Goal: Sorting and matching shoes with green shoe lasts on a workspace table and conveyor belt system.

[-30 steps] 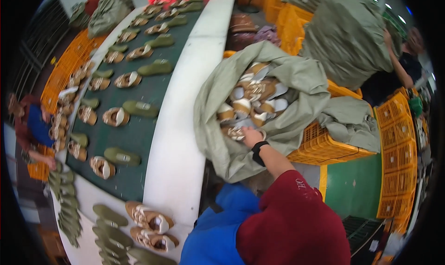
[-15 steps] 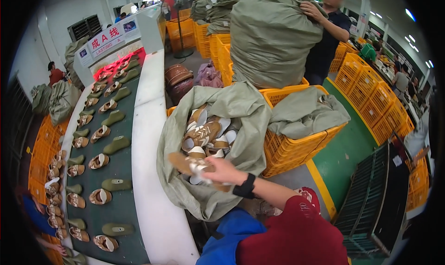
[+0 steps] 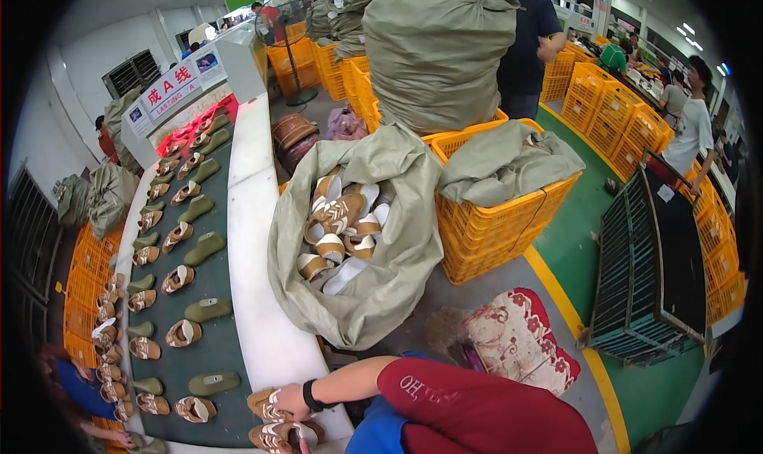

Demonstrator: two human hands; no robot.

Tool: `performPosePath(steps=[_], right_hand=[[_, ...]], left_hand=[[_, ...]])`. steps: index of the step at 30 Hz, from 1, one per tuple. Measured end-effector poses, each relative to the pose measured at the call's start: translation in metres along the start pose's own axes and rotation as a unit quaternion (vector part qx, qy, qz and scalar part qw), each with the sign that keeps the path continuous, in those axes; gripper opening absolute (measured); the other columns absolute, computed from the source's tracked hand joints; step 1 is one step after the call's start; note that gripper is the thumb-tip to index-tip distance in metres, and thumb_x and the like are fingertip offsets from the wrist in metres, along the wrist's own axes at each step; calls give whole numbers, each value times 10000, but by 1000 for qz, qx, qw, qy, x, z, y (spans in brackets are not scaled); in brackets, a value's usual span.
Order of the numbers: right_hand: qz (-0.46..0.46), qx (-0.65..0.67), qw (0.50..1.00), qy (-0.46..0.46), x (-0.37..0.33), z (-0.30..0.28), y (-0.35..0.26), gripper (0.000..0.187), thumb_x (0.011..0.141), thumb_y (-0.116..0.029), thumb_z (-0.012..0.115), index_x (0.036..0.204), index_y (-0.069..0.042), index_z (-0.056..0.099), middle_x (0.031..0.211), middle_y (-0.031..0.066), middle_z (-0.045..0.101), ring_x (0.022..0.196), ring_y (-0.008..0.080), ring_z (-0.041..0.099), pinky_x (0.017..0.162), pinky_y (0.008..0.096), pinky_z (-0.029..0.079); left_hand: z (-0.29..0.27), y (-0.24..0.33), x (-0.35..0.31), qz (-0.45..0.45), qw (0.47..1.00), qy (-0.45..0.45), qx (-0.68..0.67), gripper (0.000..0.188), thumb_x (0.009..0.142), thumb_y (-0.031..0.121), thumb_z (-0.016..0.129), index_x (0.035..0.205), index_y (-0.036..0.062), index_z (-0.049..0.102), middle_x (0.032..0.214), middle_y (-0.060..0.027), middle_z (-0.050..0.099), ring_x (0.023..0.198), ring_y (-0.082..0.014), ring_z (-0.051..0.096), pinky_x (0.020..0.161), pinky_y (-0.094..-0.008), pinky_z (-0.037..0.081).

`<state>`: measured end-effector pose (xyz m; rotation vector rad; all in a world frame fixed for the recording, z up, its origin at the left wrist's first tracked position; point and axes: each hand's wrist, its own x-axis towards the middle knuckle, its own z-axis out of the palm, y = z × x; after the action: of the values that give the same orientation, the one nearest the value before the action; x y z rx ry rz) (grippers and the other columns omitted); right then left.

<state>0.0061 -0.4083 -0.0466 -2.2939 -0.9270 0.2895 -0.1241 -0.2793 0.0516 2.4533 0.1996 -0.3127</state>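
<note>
Through the head view, I see the right hand (image 3: 294, 401) pinching a brown-and-white sneaker (image 3: 261, 407) by its heel end, near left; the flat white ledge (image 3: 278, 347) probably steadies it. The left hand (image 3: 305, 447) barely shows; I cannot tell its grip.

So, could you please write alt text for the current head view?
A person's right hand touches a brown-and-white shoe beside a second shoe on a white ledge. At left, more shoes and green shoe forms line a dark green belt; an open sack holds others.
</note>
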Motion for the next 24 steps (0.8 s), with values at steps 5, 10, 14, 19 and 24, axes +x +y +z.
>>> performPosePath(steps=[5,10,14,19,24], right_hand=[[-29,135,961,239,-38,-44,42,337,736,-288,622,981,-58,606,844,163,622,797,317,592,708,394,472],[294,112,869,383,-141,-131,153,190,769,-134,539,906,-46,636,859,134,645,805,257,613,725,364,480],[472,40,787,395,-207,-156,277,243,716,-199,580,902,-66,659,869,175,637,849,320,604,762,391,474],[373,-18,849,375,-183,-191,298,565,629,-381,688,1112,-114,564,1084,177,562,1033,330,519,881,411,415],[407,-63,891,192,-124,-208,288,765,537,-553,704,1176,-172,524,1212,241,393,1128,413,358,897,511,337]], left_hand=[[0,-19,1,27,997,22,-64,453,829,195,589,1206,-9,442,1175,-191,504,1080,-295,481,923,-365,366],[6,-57,13,22,997,52,49,708,770,274,650,1306,-31,303,1270,-247,401,1171,-399,395,982,-410,322],[-7,-39,1,24,989,101,105,650,745,234,660,1262,-25,362,1235,-240,425,1133,-401,414,946,-424,347],[-13,25,21,132,975,125,127,551,738,157,653,1198,-44,425,1162,-233,484,1080,-392,454,902,-414,375],[10,129,76,169,971,48,165,580,703,178,690,1191,-20,447,1174,-238,483,1106,-395,434,934,-432,348]])
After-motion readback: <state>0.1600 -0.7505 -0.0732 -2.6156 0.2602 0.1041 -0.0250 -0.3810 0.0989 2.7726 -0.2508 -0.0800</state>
